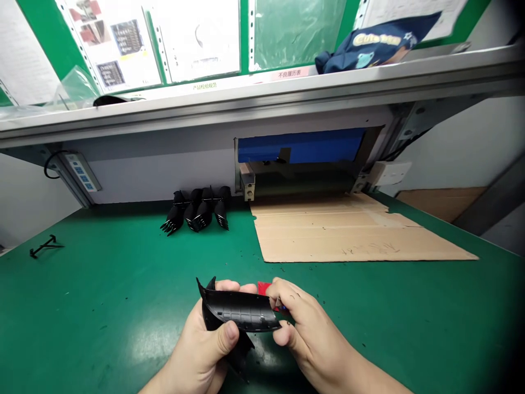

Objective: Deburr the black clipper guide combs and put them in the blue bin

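My left hand (209, 342) is wrapped round a curved black plastic shell (241, 307), thumb pressed on its near edge. The shell lies lengthwise with pointed tips at its left end, and its ribbed inner side faces me. A second dark curved piece (240, 353) hangs beneath it, partly hidden by the hand. At the shell's right end is my right hand (301, 317), its fingers closed around a small red tool (263, 288) whose kind I cannot make out. A glint of metal shows between those fingers, close to the shell's end.
Several black clawed plastic parts (200, 210) lie in a row by the back panel. A cardboard sheet (348, 235) covers the back right of the green table (135, 306). A small black frame piece (45, 246) lies far left. Above runs a shelf (229, 101) holding a blue pouch (369, 46).
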Available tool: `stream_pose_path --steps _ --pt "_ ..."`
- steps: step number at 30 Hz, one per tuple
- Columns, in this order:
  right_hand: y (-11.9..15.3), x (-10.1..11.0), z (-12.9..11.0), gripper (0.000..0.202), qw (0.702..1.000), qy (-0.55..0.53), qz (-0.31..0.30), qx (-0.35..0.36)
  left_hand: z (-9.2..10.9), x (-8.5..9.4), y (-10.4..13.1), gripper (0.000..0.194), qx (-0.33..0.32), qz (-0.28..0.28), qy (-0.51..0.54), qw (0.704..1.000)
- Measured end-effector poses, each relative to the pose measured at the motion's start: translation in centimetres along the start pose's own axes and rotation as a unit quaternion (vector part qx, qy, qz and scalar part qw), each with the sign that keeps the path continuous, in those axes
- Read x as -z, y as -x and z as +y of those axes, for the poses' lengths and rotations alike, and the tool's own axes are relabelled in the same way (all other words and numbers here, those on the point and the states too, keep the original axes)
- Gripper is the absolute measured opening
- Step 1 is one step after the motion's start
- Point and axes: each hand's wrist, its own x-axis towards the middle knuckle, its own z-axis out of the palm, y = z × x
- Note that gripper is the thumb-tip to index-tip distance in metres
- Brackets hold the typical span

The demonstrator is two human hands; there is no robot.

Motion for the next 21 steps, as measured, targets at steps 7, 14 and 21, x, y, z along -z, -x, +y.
stream_pose_path --steps 7,14,21 --pt "-0.1 -0.3 0.0 0.066 1.000 -0.009 -0.026 -0.012 -0.1 -0.2 0.1 0.049 0.024 0.012 0.034 0.999" --pt "-0.2 2.3 0.5 0.062 0.994 -0.097 -0.053 -0.001 0.2 -0.3 0.1 0.046 0.012 0.017 0.022 1.000" --pt "0.1 1.1 -0.2 0.005 0.987 0.049 0.050 0.142 -0.4 -0.3 -0.7 0.054 0.018 0.006 0.038 0.999"
